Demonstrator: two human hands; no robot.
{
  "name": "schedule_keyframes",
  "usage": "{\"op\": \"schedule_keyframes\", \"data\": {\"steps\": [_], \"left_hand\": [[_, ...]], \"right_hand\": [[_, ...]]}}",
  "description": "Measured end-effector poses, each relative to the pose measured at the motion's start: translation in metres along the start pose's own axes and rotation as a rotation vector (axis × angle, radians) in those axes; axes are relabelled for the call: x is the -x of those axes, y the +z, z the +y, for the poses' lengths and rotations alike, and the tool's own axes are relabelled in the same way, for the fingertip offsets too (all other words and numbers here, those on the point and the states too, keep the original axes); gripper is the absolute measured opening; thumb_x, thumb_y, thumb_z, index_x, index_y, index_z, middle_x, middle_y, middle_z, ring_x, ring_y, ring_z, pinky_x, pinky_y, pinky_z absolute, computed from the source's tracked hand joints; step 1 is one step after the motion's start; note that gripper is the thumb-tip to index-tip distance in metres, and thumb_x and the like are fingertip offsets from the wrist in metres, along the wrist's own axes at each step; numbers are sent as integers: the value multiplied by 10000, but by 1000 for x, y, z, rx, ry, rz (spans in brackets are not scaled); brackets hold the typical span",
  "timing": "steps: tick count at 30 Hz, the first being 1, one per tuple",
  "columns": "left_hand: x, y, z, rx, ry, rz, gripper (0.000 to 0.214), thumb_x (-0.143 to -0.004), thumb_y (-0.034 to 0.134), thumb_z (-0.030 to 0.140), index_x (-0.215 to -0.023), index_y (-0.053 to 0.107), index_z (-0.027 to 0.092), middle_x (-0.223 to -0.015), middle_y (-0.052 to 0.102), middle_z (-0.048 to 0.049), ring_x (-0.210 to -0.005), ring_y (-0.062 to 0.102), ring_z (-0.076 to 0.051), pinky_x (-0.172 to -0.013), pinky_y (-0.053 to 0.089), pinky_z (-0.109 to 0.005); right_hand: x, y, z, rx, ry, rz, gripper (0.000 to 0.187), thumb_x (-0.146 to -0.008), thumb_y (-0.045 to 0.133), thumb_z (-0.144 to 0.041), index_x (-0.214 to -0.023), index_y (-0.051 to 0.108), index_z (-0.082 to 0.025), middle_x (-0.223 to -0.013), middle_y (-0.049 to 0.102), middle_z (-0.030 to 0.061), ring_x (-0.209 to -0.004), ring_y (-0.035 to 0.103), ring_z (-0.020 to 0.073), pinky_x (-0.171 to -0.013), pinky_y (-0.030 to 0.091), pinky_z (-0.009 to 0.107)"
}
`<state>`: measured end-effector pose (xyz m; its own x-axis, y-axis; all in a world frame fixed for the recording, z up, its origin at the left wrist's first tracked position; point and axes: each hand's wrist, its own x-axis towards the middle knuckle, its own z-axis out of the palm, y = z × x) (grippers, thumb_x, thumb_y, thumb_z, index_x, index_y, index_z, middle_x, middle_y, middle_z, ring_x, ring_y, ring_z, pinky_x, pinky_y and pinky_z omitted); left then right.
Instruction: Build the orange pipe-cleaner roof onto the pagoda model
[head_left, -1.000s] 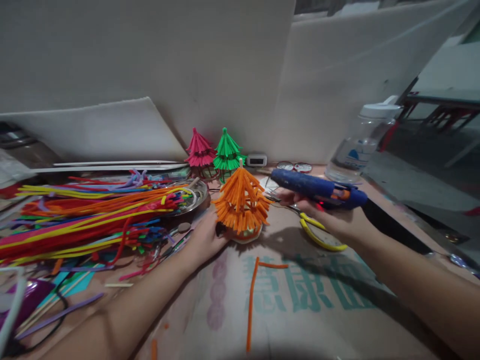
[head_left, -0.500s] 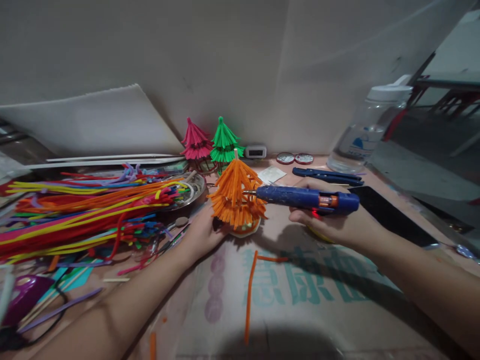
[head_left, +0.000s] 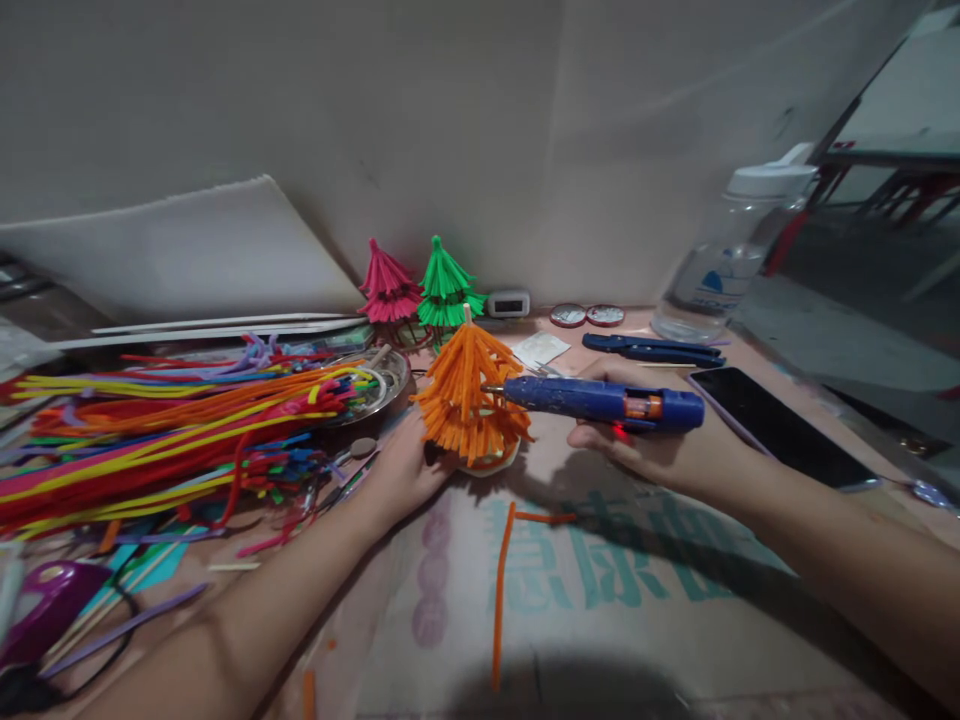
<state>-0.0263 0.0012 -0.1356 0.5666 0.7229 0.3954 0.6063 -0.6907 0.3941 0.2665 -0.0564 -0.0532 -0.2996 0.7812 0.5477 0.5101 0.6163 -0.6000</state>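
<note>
My left hand is closed on the lower left side of an orange pipe-cleaner tree, its fingertips hidden behind the tree. Two fringed tiers ring the tree, and a pale stick pokes out at its top. My right hand grips a blue hot glue gun, which glows red near the trigger. The metal nozzle reaches in at the tree's right side, between the tiers; whether it touches cannot be seen. On the printed board below lie a long orange pipe-cleaner piece and a shorter orange piece.
Pink and green trees stand by the wall. Bundled pipe cleaners spread over the left side, near a metal dish. To the right are dark blue pliers, a phone and a water bottle.
The glue gun and my right hand have shifted slightly left, with the nozzle a little further into the orange tree. The whole view has moved slightly. Both hands keep their grip.
</note>
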Motion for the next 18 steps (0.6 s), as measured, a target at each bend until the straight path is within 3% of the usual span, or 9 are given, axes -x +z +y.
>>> {"op": "schedule_keyframes", "data": {"steps": [13,18], "left_hand": [[-2,-2,3,3,-15,-27,207,-881,584,286,-1046,624,169,-1193,653,-146,-1169,588,-303,-994,487,-447],[-2,-2,3,10,-20,-21,226,-888,581,311,-1057,620,166,-1194,650,-157,-1194,579,-319,-1012,482,-472]], "right_hand": [[1,3,1,36,59,-3,322,-794,748,-506,-807,592,-225,-678,613,-14,-579,535,145,-541,413,258],[2,5,2,41,52,14,307,-774,778,-481,-867,614,-239,-740,651,1,-658,593,173,-600,453,274]]}}
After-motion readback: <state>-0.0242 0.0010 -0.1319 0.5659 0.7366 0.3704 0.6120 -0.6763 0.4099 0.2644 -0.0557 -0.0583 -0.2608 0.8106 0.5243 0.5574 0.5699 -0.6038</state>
